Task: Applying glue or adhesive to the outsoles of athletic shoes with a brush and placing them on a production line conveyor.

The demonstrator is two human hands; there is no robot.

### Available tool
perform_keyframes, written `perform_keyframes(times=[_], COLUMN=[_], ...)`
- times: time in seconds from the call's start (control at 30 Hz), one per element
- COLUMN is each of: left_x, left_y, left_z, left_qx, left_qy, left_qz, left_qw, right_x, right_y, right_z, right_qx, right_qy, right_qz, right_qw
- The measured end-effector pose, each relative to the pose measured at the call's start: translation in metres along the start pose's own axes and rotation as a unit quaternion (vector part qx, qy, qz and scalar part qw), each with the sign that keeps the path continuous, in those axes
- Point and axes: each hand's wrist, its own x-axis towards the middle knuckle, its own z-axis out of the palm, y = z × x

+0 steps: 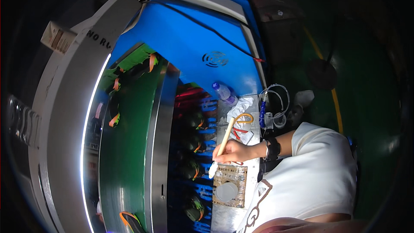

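My right hand [232, 151] comes in from the right, with a dark band on its wrist. Its fingers are closed round the pale handle of a brush [226, 136]. The brush slants down to the left, and its white tip hangs just beyond the upper left edge of a brown cardboard piece [242, 185]. On that cardboard sits a round pale grey cup or lid [226, 192]; I cannot tell which. Some bare skin of my other arm [302, 224] shows at the lower edge, but my left hand is out of the picture.
Dark shoes with orange trim [194, 209] stand along blue rack prongs [202, 190]. Others ride a green conveyor belt [125, 159] beside a metal rail [157, 168] and a bright light strip [86, 146]. A purple-capped bottle [224, 92], crumpled paper [241, 107] and clear tubing [282, 99] lie beyond my hand.
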Motion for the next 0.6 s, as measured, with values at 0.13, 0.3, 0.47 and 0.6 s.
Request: perform_keyframes(times=[0.13,0.3,0.47,0.6], left_x=[0.045,0.068,0.013,-0.051], left_y=[0.018,0.006,0.024,0.050], left_z=[-0.016,0.004,0.028,0.048], left_qx=[-0.180,-0.533,-0.814,-0.898], left_qy=[-0.089,-0.035,-0.106,-0.157], left_qz=[-0.071,-0.124,-0.157,-0.061], left_qw=[0.977,0.836,0.550,0.406], right_x=[-0.011,-0.007,0.012,0.022], right_y=[0.002,0.023,0.040,0.052], right_z=[-0.009,-0.024,-0.007,0.020], right_qx=[-0.001,-0.057,-0.058,-0.064], right_qy=[0.019,0.074,0.007,-0.033], right_qz=[-0.004,0.012,0.031,0.090], right_qw=[1.000,0.996,0.998,0.993])
